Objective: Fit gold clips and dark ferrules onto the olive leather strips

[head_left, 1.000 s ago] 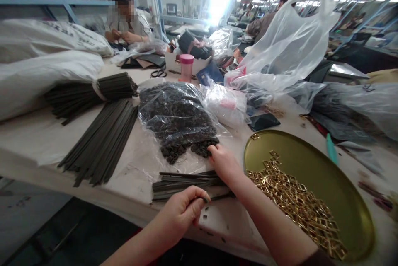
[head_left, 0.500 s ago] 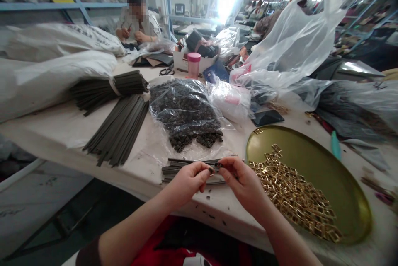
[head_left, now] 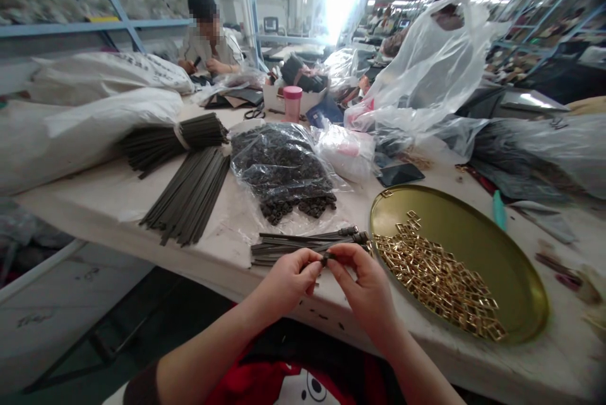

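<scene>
In front of me, both hands meet over the table's near edge. My left hand [head_left: 294, 275] pinches a small dark piece [head_left: 326, 258] between thumb and fingertips. On its other side, my right hand [head_left: 363, 274] grips the same piece, its fingers curled. The fingertips hide most of it, so its shape is unclear. Just beyond the hands lies a small pile of dark strips [head_left: 279, 248], some with thicker ends at the right. Behind that, a clear plastic bag [head_left: 284, 162] spills small dark rings [head_left: 316, 205].
To the right, a gold oval tray [head_left: 492, 234] holds a heap of gold rectangular buckles [head_left: 440, 282]. Bundled dark strips [head_left: 187, 197] lie left. Farther back are a pink-lidded jar [head_left: 292, 104], scissors [head_left: 254, 112], a phone [head_left: 400, 174] and a seated person [head_left: 211, 45].
My fingertips have come closer together around the small dark piece. The view has shifted slightly, and the thicker ends of the strip pile now show beyond my right hand.
</scene>
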`<act>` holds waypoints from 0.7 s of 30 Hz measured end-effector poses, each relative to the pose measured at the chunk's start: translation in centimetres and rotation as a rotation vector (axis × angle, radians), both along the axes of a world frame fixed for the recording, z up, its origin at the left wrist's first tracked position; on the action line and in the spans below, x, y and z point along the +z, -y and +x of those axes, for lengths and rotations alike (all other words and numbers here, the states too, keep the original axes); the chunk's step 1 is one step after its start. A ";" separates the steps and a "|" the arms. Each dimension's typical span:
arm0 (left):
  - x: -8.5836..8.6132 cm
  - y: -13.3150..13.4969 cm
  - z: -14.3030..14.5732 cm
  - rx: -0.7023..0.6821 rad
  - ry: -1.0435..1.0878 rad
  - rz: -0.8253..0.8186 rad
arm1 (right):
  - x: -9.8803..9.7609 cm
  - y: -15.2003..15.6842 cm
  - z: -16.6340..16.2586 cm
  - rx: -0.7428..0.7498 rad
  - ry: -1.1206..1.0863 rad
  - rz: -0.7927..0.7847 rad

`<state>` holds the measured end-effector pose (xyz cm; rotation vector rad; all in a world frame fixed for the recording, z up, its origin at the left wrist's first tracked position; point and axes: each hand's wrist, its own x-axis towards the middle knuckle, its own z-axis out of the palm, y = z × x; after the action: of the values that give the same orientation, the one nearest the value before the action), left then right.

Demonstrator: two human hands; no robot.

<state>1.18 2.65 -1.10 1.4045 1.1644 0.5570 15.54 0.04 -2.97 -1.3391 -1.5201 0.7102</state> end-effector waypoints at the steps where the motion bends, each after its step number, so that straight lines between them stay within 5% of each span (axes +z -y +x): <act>1: -0.1 0.0 0.0 -0.004 -0.005 0.012 | -0.1 0.1 0.0 -0.007 -0.002 -0.018; 21: -1.4 0.6 -0.5 -0.047 -0.107 0.210 | -1.2 0.1 -0.7 0.054 -0.182 -0.258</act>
<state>0.69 2.03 -2.54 1.6544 1.1810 0.5905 14.85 -0.10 -4.22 -1.3840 -1.3562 1.0621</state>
